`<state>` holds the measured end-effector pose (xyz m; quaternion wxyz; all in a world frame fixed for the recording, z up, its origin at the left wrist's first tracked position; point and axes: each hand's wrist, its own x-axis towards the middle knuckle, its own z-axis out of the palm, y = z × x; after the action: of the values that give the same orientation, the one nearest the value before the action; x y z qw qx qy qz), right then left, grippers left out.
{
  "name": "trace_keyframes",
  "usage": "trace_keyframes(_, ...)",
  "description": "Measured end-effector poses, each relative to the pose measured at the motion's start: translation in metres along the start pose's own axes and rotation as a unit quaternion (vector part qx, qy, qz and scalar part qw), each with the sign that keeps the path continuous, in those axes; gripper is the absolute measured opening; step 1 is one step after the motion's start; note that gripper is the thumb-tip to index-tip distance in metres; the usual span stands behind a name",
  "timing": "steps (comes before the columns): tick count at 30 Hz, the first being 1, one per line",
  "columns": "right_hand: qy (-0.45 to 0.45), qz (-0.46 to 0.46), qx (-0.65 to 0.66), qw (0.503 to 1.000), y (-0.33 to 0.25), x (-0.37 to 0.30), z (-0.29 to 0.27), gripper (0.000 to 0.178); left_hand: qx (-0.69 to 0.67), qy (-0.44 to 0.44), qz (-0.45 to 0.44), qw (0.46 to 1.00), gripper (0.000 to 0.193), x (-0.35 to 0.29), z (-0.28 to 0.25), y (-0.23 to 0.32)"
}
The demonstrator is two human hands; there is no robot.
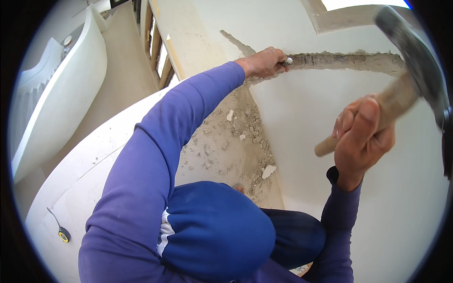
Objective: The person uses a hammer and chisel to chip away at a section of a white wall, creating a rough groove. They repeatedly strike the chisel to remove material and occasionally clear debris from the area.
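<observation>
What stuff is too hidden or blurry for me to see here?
All in the head view:
- Tool: the left hand wraps around it, hiding its full shape.
- Hammer head: blurred, so fine details are lost.
- Whatever lies beneath the blue-clad knee: covered.
- Tape measure: any markings are too small.

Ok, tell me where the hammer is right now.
In the head view, the wooden-handled hammer is at the upper right, gripped in the right hand, near the visible right end of the chipped groove in the white wall.
</observation>
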<state>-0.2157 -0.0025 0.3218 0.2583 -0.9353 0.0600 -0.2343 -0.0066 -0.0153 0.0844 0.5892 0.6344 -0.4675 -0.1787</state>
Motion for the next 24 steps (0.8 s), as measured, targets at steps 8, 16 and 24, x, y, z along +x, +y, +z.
trace_keyframes(8, -0.154, 0.033, -0.249, 0.956, 0.05, 0.02, 0.009, 0.021, -0.042, 0.023, 0.012, 0.999, 0.02, 0.006, 0.02, -0.01)
trace_keyframes(16, 0.017, -0.095, -0.103, 0.99, 0.077, -0.005, 0.011, 0.018, -0.012, 0.008, 0.008, 1.0, 0.019, 0.011, 0.008, 0.006)
trace_keyframes(24, 0.006, 0.028, -0.04, 0.999, 0.018, 0.0, 0.011, 0.016, -0.032, 0.033, -0.029, 0.999, 0.017, 0.0, 0.003, -0.02)
